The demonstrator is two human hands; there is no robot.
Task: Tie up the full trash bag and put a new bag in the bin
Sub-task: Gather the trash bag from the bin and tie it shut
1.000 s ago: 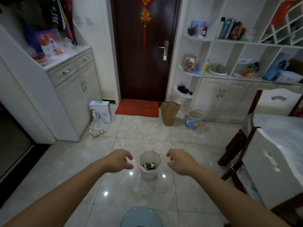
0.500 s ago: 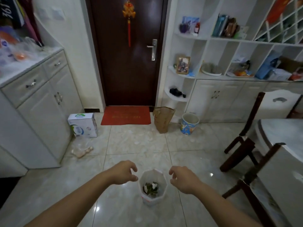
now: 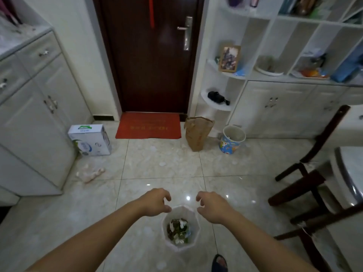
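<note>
A small white bin [image 3: 194, 228] stands on the tiled floor near the bottom centre, lined with a white trash bag [image 3: 177, 212] holding dark green and white rubbish [image 3: 178, 231]. My left hand [image 3: 156, 202] hovers just above the bin's far left rim, fingers curled and apart, holding nothing. My right hand [image 3: 213, 206] hovers at the far right rim in the same way, also empty. No fresh bag is in view.
A second blue patterned bin [image 3: 232, 139] and a brown paper bag [image 3: 198, 134] stand by the door. A white carton [image 3: 90, 139] sits at the left cabinet [image 3: 35, 118]. Dark wooden chairs [image 3: 314, 173] and a table [image 3: 351, 173] crowd the right. A slippered foot [image 3: 219, 263] is below.
The view has moved closer to the bin and tipped down. Both hands have come nearer the bin's rim, staying empty with fingers curled.
</note>
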